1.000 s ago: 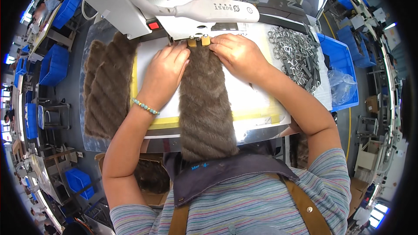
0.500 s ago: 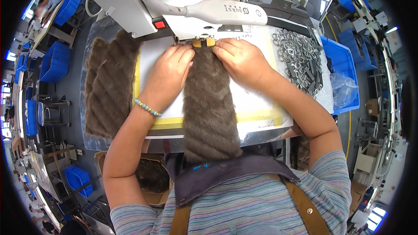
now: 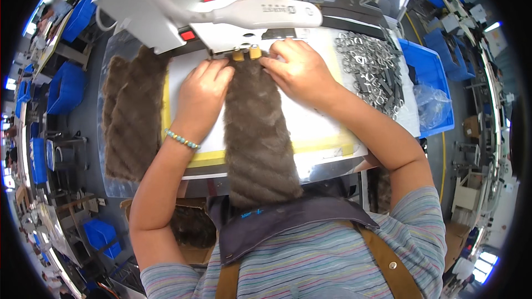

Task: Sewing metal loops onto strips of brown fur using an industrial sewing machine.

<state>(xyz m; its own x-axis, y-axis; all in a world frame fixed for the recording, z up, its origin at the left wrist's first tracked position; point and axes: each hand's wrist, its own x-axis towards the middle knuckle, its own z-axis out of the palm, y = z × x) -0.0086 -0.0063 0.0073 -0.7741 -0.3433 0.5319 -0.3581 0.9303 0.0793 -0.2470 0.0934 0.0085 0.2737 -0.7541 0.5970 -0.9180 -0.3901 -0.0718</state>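
Observation:
A long brown fur strip (image 3: 257, 133) runs from the white sewing machine's (image 3: 194, 8) two brass-coloured clamp feet (image 3: 247, 53) down toward my apron. Its far end lies under or against the feet; exactly how is hidden. My left hand (image 3: 202, 97), with a beaded bracelet at the wrist, has its fingers bent together on the strip's left edge. On the opposite edge, close to the clamp feet, the thumb and fingers of my right hand (image 3: 299, 69) pinch the strip's far corner. White sheeting edged with yellow tape (image 3: 321, 148) lies beneath.
More brown fur pieces (image 3: 133, 127) are stacked at the left. Metal rings with dark strap pieces (image 3: 368, 72) are heaped at the right, beside a blue bin (image 3: 438, 72) holding clear plastic. A cardboard box (image 3: 191, 227) with dark fur stands below the table's left front.
The whole view has shifted, so the machine and table appear slightly farther left. My right hand's fingers have lifted and bent more beside the clamp feet. The left hand stays at the strip's edge.

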